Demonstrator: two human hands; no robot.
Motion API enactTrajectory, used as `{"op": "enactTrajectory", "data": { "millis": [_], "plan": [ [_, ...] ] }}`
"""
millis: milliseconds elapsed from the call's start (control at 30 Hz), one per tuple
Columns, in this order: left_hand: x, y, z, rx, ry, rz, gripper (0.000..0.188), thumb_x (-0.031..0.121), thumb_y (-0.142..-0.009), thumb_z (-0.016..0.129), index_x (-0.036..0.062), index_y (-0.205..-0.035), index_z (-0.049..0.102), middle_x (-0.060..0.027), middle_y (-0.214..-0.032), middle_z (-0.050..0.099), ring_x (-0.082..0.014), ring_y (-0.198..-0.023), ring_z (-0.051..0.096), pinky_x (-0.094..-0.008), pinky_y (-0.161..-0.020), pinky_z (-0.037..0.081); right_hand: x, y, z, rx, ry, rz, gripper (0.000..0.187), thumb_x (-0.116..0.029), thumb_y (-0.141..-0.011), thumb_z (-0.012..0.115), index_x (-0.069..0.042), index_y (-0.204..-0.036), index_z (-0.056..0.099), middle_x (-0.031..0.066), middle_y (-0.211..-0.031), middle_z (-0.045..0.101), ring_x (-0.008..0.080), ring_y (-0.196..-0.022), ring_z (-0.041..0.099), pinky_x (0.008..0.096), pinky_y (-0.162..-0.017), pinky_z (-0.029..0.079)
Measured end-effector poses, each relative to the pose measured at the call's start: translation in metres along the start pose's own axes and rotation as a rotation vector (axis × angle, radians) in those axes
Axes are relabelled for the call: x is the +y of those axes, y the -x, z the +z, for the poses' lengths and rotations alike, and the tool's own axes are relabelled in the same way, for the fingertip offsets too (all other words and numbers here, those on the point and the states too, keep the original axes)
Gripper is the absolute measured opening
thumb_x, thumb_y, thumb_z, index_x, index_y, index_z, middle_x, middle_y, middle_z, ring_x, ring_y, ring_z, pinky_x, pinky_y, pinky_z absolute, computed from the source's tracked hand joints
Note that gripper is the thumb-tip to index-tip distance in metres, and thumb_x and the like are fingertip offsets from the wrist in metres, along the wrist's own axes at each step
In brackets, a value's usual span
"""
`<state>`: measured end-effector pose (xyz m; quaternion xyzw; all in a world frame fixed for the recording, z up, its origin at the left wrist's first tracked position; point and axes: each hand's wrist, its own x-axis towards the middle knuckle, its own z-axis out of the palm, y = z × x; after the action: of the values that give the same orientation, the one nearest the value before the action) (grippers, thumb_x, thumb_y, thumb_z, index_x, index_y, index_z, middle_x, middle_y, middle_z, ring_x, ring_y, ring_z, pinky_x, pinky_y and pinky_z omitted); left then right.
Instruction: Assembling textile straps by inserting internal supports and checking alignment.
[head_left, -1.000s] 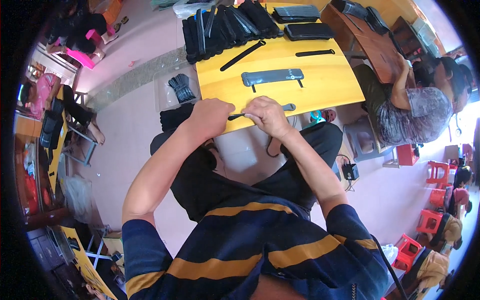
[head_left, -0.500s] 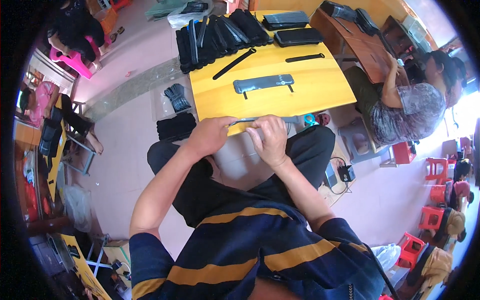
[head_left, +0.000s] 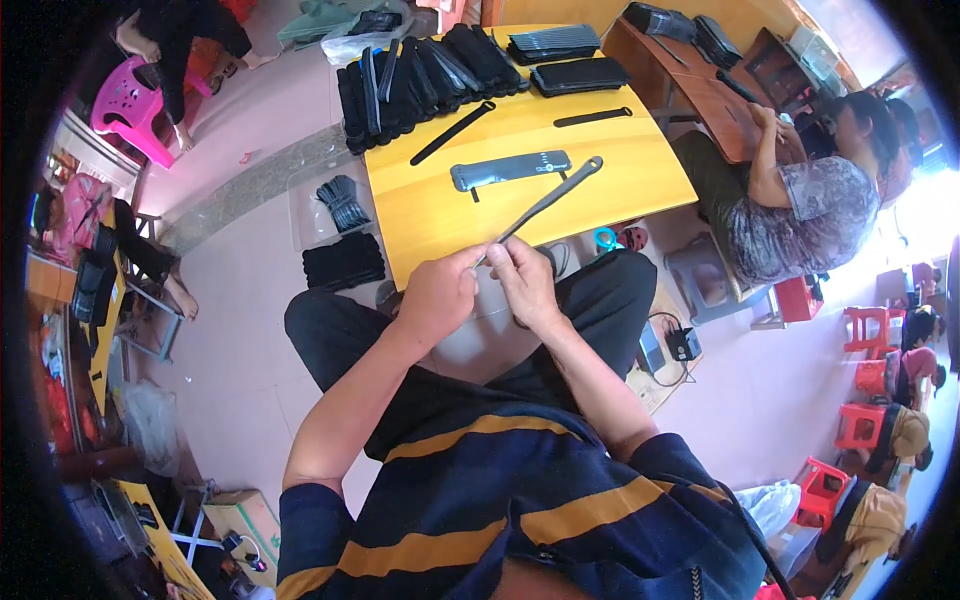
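A narrow dark grey strap (head_left: pixel 548 198) with a rounded, holed end slants up from my hands over the yellow table. Its near end is pinched between the fingers of my left hand (head_left: pixel 440 292) and my right hand (head_left: pixel 526 284), just off the table's near edge. Both hands are closed, close together. Beyond them lies a flat grey strip (head_left: pixel 510 170) with two short black tabs. Two loose black straps, one at the left (head_left: pixel 452 133) and one at the right (head_left: pixel 594 117), lie farther back.
Piles of black straps (head_left: pixel 425 85) and two flat stacks (head_left: pixel 578 77) fill the back of the yellow table (head_left: pixel 630 180). Left of it, a strap bundle (head_left: pixel 342 203) and a black stack (head_left: pixel 343 261) sit low. Scissors (head_left: pixel 606 239) are at the near right; a co-worker (head_left: pixel 800 200) sits beyond.
The strap, earlier lying across between my hands, now points up and to the right. My hands have drawn closer together and slightly toward me. A person at the upper left has shifted off the pink chair.
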<state>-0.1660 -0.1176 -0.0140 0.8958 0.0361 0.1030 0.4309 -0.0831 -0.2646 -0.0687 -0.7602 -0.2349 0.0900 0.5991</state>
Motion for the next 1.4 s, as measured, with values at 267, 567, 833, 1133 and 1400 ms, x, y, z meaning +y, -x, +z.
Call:
{"op": "enactTrajectory", "data": {
  "millis": [267, 567, 833, 1133, 1400],
  "plan": [
    [-0.004, 0.0, -0.007, -0.153, 0.193, -0.207, 0.041, 0.004, -0.09, 0.05, 0.0047, -0.126, 0.071, -0.0194, -0.082, 0.073, -0.0277, -0.074, 0.072, -0.0386, -0.076, 0.056, -0.004, 0.0, -0.006, -0.118, 0.195, -0.073, 0.024, -0.024, -0.104, 0.053, -0.001, -0.101, 0.061, 0.019, -0.082, 0.066, 0.0369, -0.079, 0.068, 0.047, -0.071, 0.051],
    [-0.022, 0.001, 0.005, -0.115, 0.126, -0.091, 0.042, -0.001, -0.093, 0.049, 0.0013, -0.13, 0.068, -0.0107, -0.082, 0.072, -0.0197, -0.071, 0.067, -0.0332, -0.071, 0.054, -0.015, -0.005, -0.013, -0.28, 0.126, 0.047, 0.022, -0.021, -0.105, 0.046, -0.002, -0.105, 0.057, 0.0119, -0.077, 0.067, 0.0293, -0.071, 0.069, 0.0425, -0.068, 0.052],
    [-0.022, 0.001, 0.01, -0.075, 0.1, -0.064, 0.039, 0.005, -0.091, 0.05, 0.0011, -0.124, 0.072, -0.0238, -0.086, 0.072, -0.0363, -0.078, 0.072, -0.0421, -0.077, 0.056, -0.018, -0.003, -0.011, -0.301, 0.134, 0.067, 0.019, -0.016, -0.104, 0.042, -0.001, -0.107, 0.054, 0.0133, -0.076, 0.064, 0.0318, -0.073, 0.066, 0.0431, -0.069, 0.051],
    [-0.01, -0.001, 0.01, -0.107, 0.198, -0.064, 0.039, 0.002, -0.091, 0.052, 0.0012, -0.125, 0.071, -0.025, -0.096, 0.073, -0.0393, -0.085, 0.072, -0.0429, -0.079, 0.057, 0.003, 0.001, -0.002, -0.254, -0.15, 0.138, 0.017, -0.012, -0.102, 0.044, -0.001, -0.111, 0.053, 0.0067, -0.084, 0.064, 0.0175, -0.073, 0.063, 0.0337, -0.068, 0.051],
    [-0.01, 0.0, 0.017, 0.007, 0.076, 0.157, 0.044, -0.009, -0.092, 0.042, -0.0044, -0.129, 0.066, -0.0161, -0.084, 0.072, -0.0203, -0.074, 0.07, -0.0313, -0.071, 0.056, -0.01, -0.003, -0.021, -0.306, -0.324, 0.242, 0.019, -0.01, -0.104, 0.045, -0.001, -0.116, 0.055, 0.0037, -0.09, 0.064, 0.0122, -0.076, 0.063, 0.0281, -0.069, 0.053]
  ]
}}
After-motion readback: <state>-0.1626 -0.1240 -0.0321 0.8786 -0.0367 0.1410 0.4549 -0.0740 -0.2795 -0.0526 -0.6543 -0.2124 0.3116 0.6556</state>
